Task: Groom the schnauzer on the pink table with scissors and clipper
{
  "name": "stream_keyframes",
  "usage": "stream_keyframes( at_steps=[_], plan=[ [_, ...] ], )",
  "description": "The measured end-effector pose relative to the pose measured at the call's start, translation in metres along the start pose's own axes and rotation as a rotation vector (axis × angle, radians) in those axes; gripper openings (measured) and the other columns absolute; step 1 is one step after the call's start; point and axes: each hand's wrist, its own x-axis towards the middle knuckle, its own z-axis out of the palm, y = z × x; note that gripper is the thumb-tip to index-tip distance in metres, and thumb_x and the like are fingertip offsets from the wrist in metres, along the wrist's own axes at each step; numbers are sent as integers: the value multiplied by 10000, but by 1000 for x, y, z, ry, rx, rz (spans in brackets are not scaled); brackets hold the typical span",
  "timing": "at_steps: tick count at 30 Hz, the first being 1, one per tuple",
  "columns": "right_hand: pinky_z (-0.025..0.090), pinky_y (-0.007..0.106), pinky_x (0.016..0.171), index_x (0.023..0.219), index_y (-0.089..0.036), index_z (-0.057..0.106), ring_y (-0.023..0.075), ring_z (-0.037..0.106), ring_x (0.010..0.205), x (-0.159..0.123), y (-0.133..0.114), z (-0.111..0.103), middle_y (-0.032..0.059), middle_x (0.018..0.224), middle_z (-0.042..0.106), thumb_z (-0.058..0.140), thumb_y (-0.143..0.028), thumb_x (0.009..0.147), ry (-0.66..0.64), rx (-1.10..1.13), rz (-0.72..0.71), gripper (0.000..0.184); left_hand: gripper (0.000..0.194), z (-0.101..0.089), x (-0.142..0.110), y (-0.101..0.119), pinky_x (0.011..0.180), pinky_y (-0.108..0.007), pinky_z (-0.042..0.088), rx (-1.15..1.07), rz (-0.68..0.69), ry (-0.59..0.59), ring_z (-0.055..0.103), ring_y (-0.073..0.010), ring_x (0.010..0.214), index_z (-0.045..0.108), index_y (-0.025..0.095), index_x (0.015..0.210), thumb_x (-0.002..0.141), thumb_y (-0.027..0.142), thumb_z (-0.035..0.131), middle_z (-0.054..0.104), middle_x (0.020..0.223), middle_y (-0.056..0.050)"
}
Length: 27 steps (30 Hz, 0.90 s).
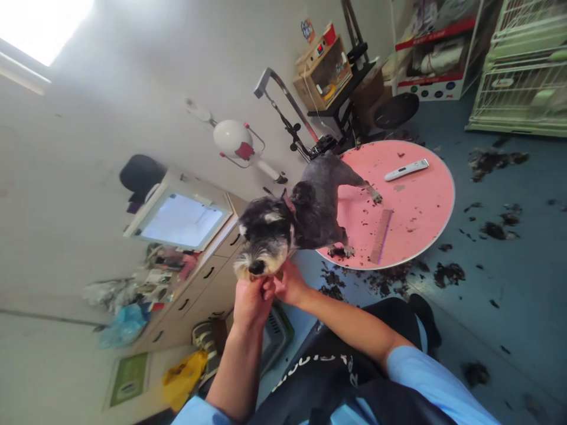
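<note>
A grey and black schnauzer-like dog (325, 183) stands on a round pink grooming table (425, 218), its head leaning out over the edge towards me. Below its muzzle, my left hand (252, 301) is closed on the beard. My right hand (290, 283) sits close beside it, fingers curled in at the chin; the muzzle and the other hand partly hide them. On the tabletop lie a white hair clipper (406, 170) and a purple-edged comb (381, 236), among loose clippings. The dog wears a pinkish collar (289, 202).
Dark hair clumps (449, 273) litter the blue floor. A grooming arm (287, 97) rises behind the table. A drawer cabinet (208, 271) with a screen-like panel (181, 219) stands left. Further off are a wooden box (325, 71) and green-white cages (522, 77). A pet carrier (277, 336) sits below my hands.
</note>
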Motion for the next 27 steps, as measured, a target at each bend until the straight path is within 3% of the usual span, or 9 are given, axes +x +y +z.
stream_keyframes(
  at_steps=[4, 8, 12, 16, 20, 24, 27],
  plan=[
    [532, 365, 884, 1097, -201, 571, 247, 670, 1019, 0, -1, -3, 81, 1092, 698, 660, -289, 734, -18, -2, -45, 383, 402, 2, -1, 0, 311, -90, 226, -7, -9, 14, 336, 1, 349, 495, 155, 620, 401, 196, 830, 468, 482, 88],
    [545, 396, 866, 1060, -186, 578, 257, 674, 1018, -1, -2, -7, 100, 1064, 710, 598, -283, 767, -4, -41, 17, 310, 381, 2, -2, -1, 316, -97, 219, -8, -27, 18, 329, -1, 348, 503, 149, 589, 406, 215, 830, 467, 460, 81],
    [551, 402, 873, 1092, -192, 538, 261, 683, 1007, -3, -2, -11, 95, 1064, 709, 666, -288, 698, -4, -31, -39, 425, 348, 0, -1, -3, 323, -109, 215, -10, -48, -1, 323, -4, 337, 520, 145, 566, 424, 232, 825, 449, 432, 78],
    [573, 401, 817, 991, -199, 541, 248, 709, 909, -4, -2, -15, 88, 964, 718, 621, -283, 743, 18, -45, 0, 274, 344, -3, 1, -7, 332, -119, 208, -11, -56, -15, 321, -6, 333, 505, 144, 524, 430, 235, 823, 435, 413, 71],
    [564, 408, 875, 1022, -208, 545, 250, 700, 973, -4, -4, -21, 95, 1051, 709, 680, -298, 688, 4, 17, -77, 371, 327, -6, 3, -11, 345, -129, 213, -10, -57, -34, 323, -8, 340, 520, 139, 517, 449, 241, 823, 442, 414, 61],
    [586, 374, 792, 1003, -217, 529, 207, 710, 837, -5, -2, -26, 50, 935, 712, 597, -267, 724, 33, 21, 0, 291, 353, -7, 2, -13, 345, -139, 195, -32, -44, -65, 307, -15, 343, 519, 144, 520, 464, 281, 840, 422, 402, 65],
    [581, 362, 792, 998, -218, 544, 208, 699, 865, -4, 1, -28, 49, 967, 706, 619, -262, 695, 10, 19, 15, 315, 377, -8, 0, -15, 347, -145, 197, -36, -46, -63, 299, -18, 340, 508, 148, 521, 471, 296, 851, 413, 391, 67]
  ],
)
